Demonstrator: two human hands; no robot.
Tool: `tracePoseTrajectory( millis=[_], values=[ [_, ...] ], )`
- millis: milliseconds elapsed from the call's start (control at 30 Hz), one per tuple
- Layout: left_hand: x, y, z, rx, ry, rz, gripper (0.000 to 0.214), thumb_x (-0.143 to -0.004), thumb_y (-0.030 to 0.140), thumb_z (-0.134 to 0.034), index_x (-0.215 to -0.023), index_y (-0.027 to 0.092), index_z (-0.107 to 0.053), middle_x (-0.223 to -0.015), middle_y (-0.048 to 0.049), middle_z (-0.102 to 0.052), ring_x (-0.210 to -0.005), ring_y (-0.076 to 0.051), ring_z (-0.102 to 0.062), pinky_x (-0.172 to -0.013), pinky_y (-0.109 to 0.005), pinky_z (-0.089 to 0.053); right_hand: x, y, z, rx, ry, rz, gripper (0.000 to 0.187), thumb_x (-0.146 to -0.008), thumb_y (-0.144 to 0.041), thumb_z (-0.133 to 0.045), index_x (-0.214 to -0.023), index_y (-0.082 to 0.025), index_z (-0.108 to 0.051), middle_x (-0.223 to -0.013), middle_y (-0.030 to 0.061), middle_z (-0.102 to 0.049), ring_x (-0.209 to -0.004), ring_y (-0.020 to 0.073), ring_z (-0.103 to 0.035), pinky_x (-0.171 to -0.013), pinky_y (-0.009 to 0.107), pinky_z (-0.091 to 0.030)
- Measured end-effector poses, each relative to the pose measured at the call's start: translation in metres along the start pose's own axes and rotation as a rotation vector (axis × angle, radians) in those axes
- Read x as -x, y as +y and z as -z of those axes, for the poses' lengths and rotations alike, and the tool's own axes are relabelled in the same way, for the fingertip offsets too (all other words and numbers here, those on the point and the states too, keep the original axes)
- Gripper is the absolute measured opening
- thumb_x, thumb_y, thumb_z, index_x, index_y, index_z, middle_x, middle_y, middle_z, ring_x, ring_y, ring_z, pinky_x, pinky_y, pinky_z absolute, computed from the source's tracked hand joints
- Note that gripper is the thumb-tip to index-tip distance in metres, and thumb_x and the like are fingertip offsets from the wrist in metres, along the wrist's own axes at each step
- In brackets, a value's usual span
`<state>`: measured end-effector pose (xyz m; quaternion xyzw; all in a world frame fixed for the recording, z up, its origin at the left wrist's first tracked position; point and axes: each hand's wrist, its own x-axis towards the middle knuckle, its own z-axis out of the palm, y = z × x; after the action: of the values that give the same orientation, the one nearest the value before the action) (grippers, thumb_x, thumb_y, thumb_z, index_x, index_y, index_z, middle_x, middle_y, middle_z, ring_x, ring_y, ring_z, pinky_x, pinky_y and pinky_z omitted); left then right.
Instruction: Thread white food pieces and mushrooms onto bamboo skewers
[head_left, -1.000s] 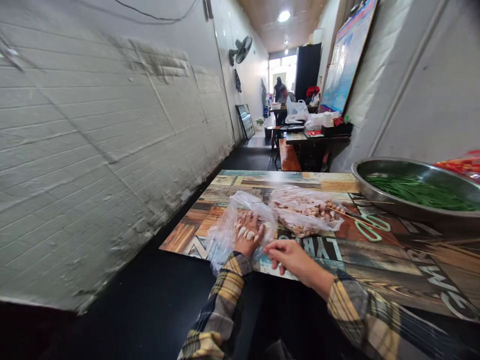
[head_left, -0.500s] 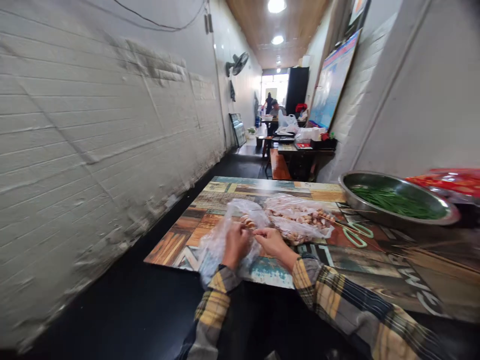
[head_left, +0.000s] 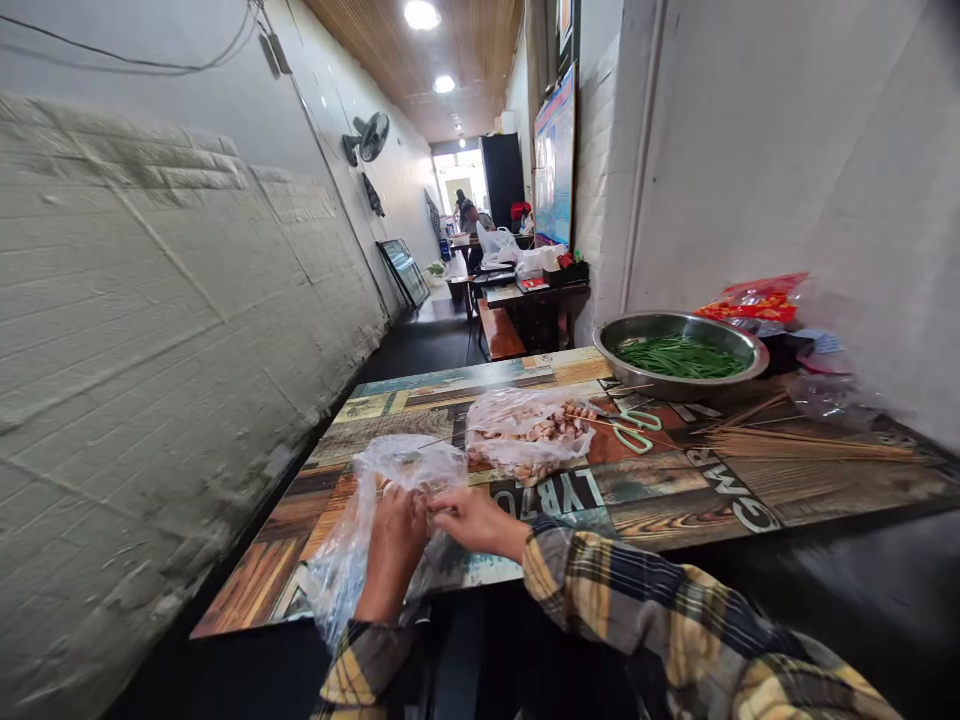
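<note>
My left hand (head_left: 396, 530) is closed over the clear plastic bag (head_left: 330, 570) at the table's near left, its fingers around what looks like a thin skewer with pale pieces. Fingertips of my right hand (head_left: 480, 520) are pinched together against the left fingers; what they grip is hidden. Just beyond lies a second open plastic bag (head_left: 495, 420) with many small pinkish-brown pieces of food (head_left: 551, 430), probably meat. Some loaded skewers (head_left: 581, 415) rest at its right side, close to scissors with pale green handles (head_left: 636, 432).
The wood-patterned table (head_left: 255, 570) carries a steel bowl (head_left: 607, 350) of long green vegetables (head_left: 679, 357) at the back right. Bare wooden skewers (head_left: 810, 443) lie at the right, near red packaging (head_left: 757, 298). A brick wall (head_left: 150, 350) runs along the left. People sit far off.
The view has turned right, so the table and bowl sit further left in the picture. Both hands remain together over the near bag, fingers still closed.
</note>
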<state>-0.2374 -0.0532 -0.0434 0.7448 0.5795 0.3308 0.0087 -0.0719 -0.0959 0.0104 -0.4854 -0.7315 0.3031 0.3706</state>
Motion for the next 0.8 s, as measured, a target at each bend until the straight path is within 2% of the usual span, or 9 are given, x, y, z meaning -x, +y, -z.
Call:
tracePoseTrajectory(
  millis=[67, 167, 267, 333, 433, 567, 700, 800],
  values=[
    [0.005, 0.002, -0.002, 0.019, 0.002, -0.047, 0.039, -0.090, 0.033, -0.038, -0.110, 0.013, -0.064, -0.117, -0.0182, -0.065, -0.115, -0.032, -0.059, -0.102, -0.052, -0.046, 0.012, 0.008, 0.036, 0.090, 0.039, 0.052, 0.021, -0.086, -0.022, -0.056, -0.087, -0.030, -0.076, -0.086, -0.0081, -0.076, -0.084, 0.0164, -0.069, -0.075, 0.025, -0.051],
    [0.014, 0.009, -0.004, 0.078, 0.049, -0.082, 0.041, -0.090, 0.038, -0.041, -0.117, 0.014, -0.062, -0.128, -0.0169, -0.062, -0.124, -0.031, -0.055, -0.107, -0.051, -0.042, 0.025, 0.029, 0.106, 0.267, 0.160, 0.055, 0.026, -0.095, -0.026, -0.048, -0.097, -0.024, -0.074, -0.102, 0.0009, -0.075, -0.098, 0.0190, -0.066, -0.086, 0.028, -0.049],
    [0.020, 0.025, -0.001, 0.139, 0.060, -0.089, 0.041, -0.090, 0.041, -0.043, -0.118, 0.017, -0.063, -0.126, -0.0152, -0.064, -0.123, -0.030, -0.056, -0.107, -0.050, -0.043, 0.031, 0.056, 0.172, 0.472, 0.303, -0.004, 0.027, -0.096, -0.021, -0.045, -0.103, -0.016, -0.071, -0.110, 0.0115, -0.071, -0.106, 0.0232, -0.061, -0.096, 0.036, -0.042],
    [0.022, 0.042, 0.001, 0.178, 0.068, -0.102, 0.040, -0.091, 0.041, -0.044, -0.118, 0.018, -0.063, -0.126, -0.0143, -0.064, -0.122, -0.029, -0.057, -0.106, -0.049, -0.045, 0.033, 0.072, 0.200, 0.587, 0.339, -0.037, 0.023, -0.094, -0.021, -0.050, -0.101, -0.015, -0.071, -0.109, 0.0140, -0.070, -0.105, 0.0244, -0.060, -0.094, 0.036, -0.040],
    [0.026, 0.075, 0.004, 0.226, 0.060, -0.140, 0.039, -0.091, 0.041, -0.046, -0.118, 0.019, -0.064, -0.126, -0.0134, -0.064, -0.120, -0.029, -0.058, -0.104, -0.050, -0.047, 0.038, 0.088, 0.214, 0.708, 0.337, -0.071, 0.017, -0.091, -0.021, -0.057, -0.092, -0.015, -0.073, -0.099, 0.0136, -0.072, -0.096, 0.0234, -0.063, -0.084, 0.031, -0.042],
    [0.032, 0.112, 0.004, 0.258, 0.015, -0.199, 0.035, -0.092, 0.037, -0.048, -0.119, 0.023, -0.064, -0.126, -0.0110, -0.065, -0.119, -0.027, -0.059, -0.103, -0.048, -0.048, 0.046, 0.094, 0.210, 0.775, 0.311, -0.087, 0.027, -0.096, -0.025, -0.051, -0.083, -0.017, -0.074, -0.084, 0.0084, -0.073, -0.082, 0.0173, -0.066, -0.069, 0.024, -0.040],
    [0.038, 0.124, 0.005, 0.261, -0.014, -0.222, 0.032, -0.092, 0.034, -0.049, -0.117, 0.023, -0.066, -0.124, -0.0108, -0.067, -0.118, -0.026, -0.060, -0.102, -0.047, -0.050, 0.068, 0.101, 0.218, 0.787, 0.330, -0.099, 0.027, -0.095, -0.027, -0.051, -0.086, -0.020, -0.075, -0.086, 0.0076, -0.075, -0.078, 0.0175, -0.068, -0.063, 0.024, -0.041],
    [0.040, 0.123, 0.005, 0.279, -0.015, -0.215, 0.032, -0.092, 0.036, -0.050, -0.116, 0.024, -0.067, -0.122, -0.0105, -0.068, -0.117, -0.026, -0.062, -0.101, -0.046, -0.051, 0.096, 0.111, 0.232, 0.725, 0.416, -0.077, 0.027, -0.095, -0.029, -0.049, -0.093, -0.022, -0.076, -0.096, 0.0076, -0.076, -0.083, 0.0194, -0.070, -0.068, 0.026, -0.046]
  ],
)
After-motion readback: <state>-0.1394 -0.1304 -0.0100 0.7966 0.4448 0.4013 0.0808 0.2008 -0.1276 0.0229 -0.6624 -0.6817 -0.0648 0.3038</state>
